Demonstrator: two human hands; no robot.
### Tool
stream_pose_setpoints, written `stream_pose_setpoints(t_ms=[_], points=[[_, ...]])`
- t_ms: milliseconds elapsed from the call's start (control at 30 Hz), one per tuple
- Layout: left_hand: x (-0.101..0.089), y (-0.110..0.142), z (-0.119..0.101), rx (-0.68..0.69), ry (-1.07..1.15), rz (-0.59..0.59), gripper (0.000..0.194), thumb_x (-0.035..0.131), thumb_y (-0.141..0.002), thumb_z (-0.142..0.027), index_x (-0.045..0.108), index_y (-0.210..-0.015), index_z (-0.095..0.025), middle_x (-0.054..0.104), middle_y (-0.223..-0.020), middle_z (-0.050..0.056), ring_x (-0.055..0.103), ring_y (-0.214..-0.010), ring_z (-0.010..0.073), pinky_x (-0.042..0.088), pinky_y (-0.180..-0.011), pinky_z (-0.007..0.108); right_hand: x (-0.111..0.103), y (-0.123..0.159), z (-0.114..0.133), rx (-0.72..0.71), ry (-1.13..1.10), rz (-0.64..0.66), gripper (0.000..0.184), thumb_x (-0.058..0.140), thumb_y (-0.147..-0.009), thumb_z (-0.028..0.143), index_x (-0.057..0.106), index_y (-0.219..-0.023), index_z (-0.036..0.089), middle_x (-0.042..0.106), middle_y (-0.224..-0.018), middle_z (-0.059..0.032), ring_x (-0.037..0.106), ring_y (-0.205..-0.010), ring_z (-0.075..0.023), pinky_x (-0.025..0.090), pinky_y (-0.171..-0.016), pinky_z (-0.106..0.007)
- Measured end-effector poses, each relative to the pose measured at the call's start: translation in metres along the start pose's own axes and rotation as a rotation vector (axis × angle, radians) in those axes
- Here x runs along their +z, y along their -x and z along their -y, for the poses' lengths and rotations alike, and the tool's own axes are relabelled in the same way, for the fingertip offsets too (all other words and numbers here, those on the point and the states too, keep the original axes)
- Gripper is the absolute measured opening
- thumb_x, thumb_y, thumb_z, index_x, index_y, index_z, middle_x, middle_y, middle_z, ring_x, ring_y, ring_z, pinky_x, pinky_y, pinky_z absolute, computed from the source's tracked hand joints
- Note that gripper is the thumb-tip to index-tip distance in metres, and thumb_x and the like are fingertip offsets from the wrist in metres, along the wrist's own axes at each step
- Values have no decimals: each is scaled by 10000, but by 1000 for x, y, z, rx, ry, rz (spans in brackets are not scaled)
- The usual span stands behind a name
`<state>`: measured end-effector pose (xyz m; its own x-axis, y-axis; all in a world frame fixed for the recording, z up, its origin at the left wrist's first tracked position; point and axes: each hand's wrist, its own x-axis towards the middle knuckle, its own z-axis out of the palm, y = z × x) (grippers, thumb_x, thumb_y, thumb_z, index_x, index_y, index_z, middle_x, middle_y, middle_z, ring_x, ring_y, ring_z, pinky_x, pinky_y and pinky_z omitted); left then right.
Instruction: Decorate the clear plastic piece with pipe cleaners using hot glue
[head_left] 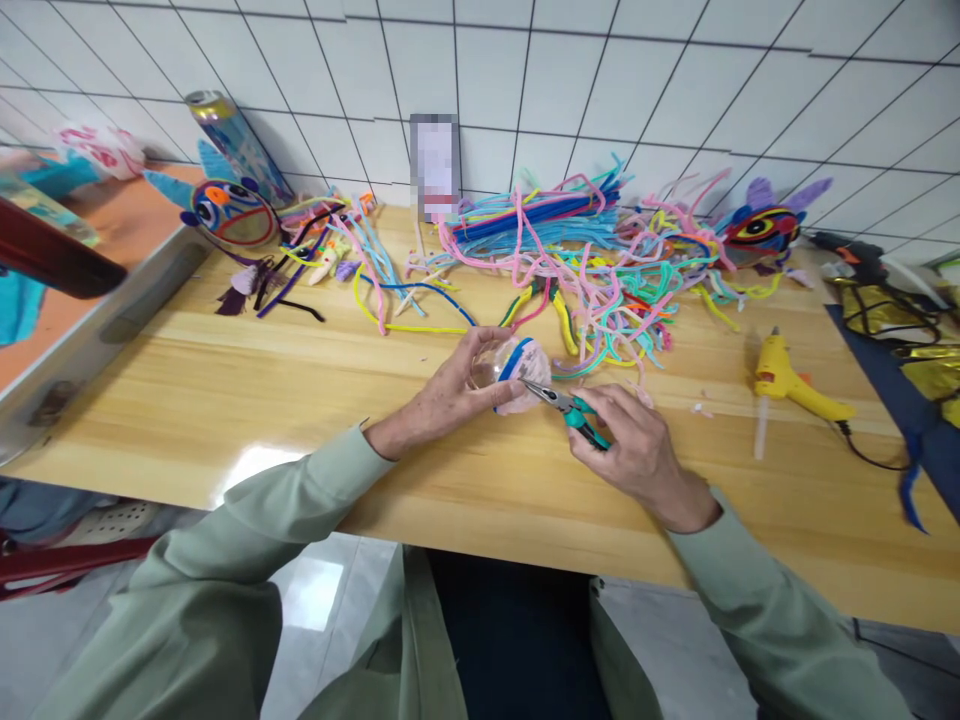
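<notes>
left hand grips clear round piece over desk, blue strip slanting across it; right hand wraps handles of teal-black pliers, long axis diagonal, nose pointing forward-left at piece's pinkish side.

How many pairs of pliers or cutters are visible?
2: a teal-handled pair in the right hand, and a yellow-handled pair on the table beside the pipe cleaners. More could be hidden beneath those.
</notes>
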<state>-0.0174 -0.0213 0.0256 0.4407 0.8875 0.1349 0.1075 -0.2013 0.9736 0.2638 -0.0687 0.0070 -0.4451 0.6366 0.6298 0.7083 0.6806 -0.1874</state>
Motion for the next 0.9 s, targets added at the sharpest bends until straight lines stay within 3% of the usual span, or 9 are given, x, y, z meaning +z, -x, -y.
stream_pose_setpoints(t_ms=[267, 667, 900], points=[[4, 3, -5, -4, 42, 10, 510, 740, -1007, -434, 510, -1448, -322, 516, -1616, 101, 385, -1649, 336, 490, -1254, 530, -1, 1, 0, 33, -47, 16, 478, 710, -897, 167, 685, -1368, 246, 806, -1092, -103, 782, -974, -291, 648, -854, -430], [8, 3, 4, 32, 5, -40, 517, 741, -1004, -428, 504, -1439, -283, 538, -1603, 135, 461, -1593, 333, 481, -1244, 519, -17, 4, -9, 62, -37, -43, 458, 719, -905, 184, 676, -1356, 249, 793, -1052, -94, 766, -850, -261, 649, -774, -405], [9, 5, 15, 91, 58, -58, 487, 753, -994, -441, 534, -1407, -302, 550, -1546, 98, 491, -1542, 315, 447, -1288, 518, -38, 24, -5, -20, -6, 125, 454, 683, -942, 196, 638, -1393, 222, 805, -1148, -134, 786, -1031, -295, 660, -910, -455]])
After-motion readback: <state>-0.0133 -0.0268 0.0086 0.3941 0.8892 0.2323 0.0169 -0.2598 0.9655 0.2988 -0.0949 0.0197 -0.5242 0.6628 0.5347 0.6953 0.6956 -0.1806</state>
